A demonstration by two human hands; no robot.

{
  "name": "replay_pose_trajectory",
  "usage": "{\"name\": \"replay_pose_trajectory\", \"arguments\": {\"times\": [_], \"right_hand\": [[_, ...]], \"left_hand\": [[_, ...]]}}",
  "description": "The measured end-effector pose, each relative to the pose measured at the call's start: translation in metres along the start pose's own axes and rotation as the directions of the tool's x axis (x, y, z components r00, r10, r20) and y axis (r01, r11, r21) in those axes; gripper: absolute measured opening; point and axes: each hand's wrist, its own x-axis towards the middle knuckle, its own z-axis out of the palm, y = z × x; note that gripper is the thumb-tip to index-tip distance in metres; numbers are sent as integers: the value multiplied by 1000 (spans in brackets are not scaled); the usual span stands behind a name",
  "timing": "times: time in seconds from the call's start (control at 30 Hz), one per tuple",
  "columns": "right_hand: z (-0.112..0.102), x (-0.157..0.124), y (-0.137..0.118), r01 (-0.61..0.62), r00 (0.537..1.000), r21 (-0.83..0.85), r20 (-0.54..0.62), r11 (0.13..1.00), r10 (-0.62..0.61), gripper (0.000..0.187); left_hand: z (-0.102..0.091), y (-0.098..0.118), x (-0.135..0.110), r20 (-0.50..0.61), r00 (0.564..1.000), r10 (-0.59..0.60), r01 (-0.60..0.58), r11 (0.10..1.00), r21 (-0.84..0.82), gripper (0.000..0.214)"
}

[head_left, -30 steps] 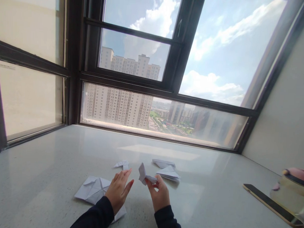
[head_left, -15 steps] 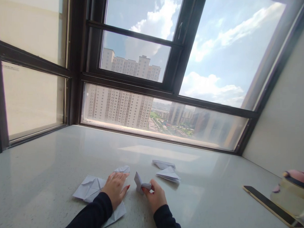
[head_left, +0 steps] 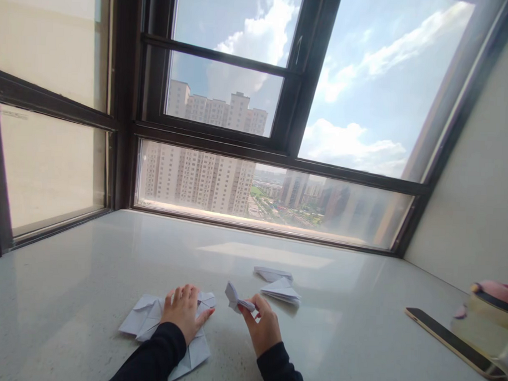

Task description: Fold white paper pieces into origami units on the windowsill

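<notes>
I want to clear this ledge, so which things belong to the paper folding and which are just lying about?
In use:
folded piece, pinched in the right hand
creased sheet, under the left hand
near fold and far fold, behind the hands

Lying about:
phone
pink-topped thing, cropped at the right edge

A creased sheet lies on the surface beneath the left fingers. A small folded piece sits between the right fingers. Two folded pieces lie just behind these, and a phone lies well to their right.
</notes>
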Motion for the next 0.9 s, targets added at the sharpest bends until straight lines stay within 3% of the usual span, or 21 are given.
{"name": "replay_pose_trajectory", "arguments": {"times": [0.13,0.5,0.6,0.7,0.9], "right_hand": [[4,-1,3,-30,999,-70,32,997,33,14],[8,-6,-1,-13,999,-23,45,1000,14,12],[8,-6,-2,-17,998,-15,57,1000,18,12],[7,-6,-5,-21,997,-15,71,1000,22,12],[-2,-4,-16,117,988,81,88,990,-124,9]], "left_hand": [[1,-1,1,19,999,-47,47,998,34,59],[-3,-1,0,-15,998,-53,54,997,62,61],[-3,-1,1,-34,998,-43,42,999,-24,49],[3,-2,4,-93,994,63,-80,977,-199,39],[11,-2,6,-205,951,231,-307,763,-569,58]]}}
